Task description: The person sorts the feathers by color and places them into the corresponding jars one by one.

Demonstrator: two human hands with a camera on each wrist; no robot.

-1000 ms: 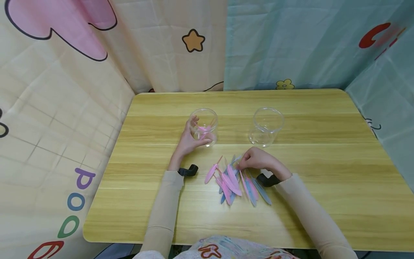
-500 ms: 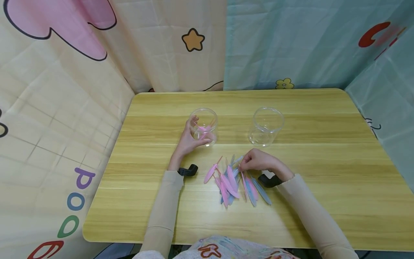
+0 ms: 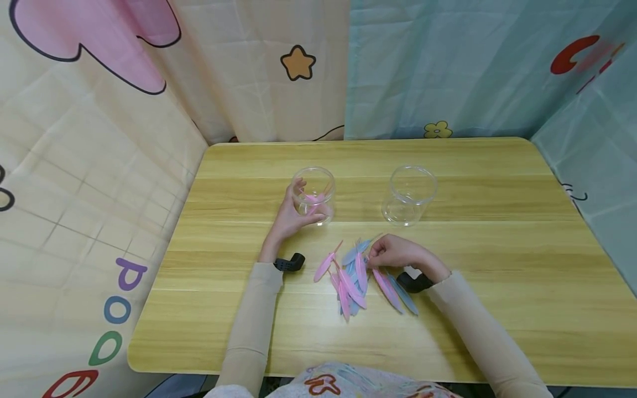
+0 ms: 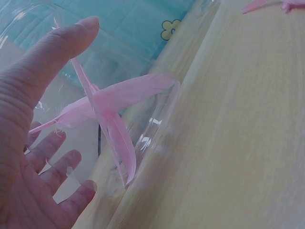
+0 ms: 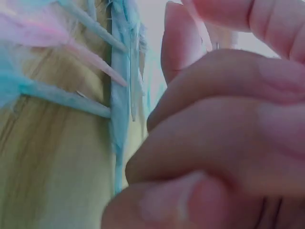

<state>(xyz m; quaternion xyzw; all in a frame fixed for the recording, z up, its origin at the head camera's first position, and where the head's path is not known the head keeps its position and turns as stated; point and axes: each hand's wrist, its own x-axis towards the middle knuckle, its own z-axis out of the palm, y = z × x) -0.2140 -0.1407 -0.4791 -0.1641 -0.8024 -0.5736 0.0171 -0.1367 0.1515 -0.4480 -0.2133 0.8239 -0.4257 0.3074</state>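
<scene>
My left hand [image 3: 291,213] grips a clear plastic cup [image 3: 313,185], thumb on the near side and fingers round the far left side. Inside the cup, pink feathers [image 4: 107,102] lie crossed, seen through its wall in the left wrist view. My right hand [image 3: 398,251] is over a loose pile of pink and blue feathers [image 3: 350,282], its thumb and forefinger pinching the thin pink quill [image 5: 200,26] of a feather. The other fingers curl under. In the right wrist view, blue and pink quills [image 5: 95,62] lie beside the knuckles.
A second clear cup [image 3: 410,193] stands upright on the wooden table [image 3: 497,249], behind the right hand. A blue feather [image 3: 403,296] and a pink feather [image 3: 388,290] lie under the right wrist. Printed curtains [image 3: 224,72] hang behind the table.
My right hand has shifted slightly nearer the body among the feathers. Some feathers have moved: a blue one now lies across the pile's far end. My left hand and both cups stay put.
</scene>
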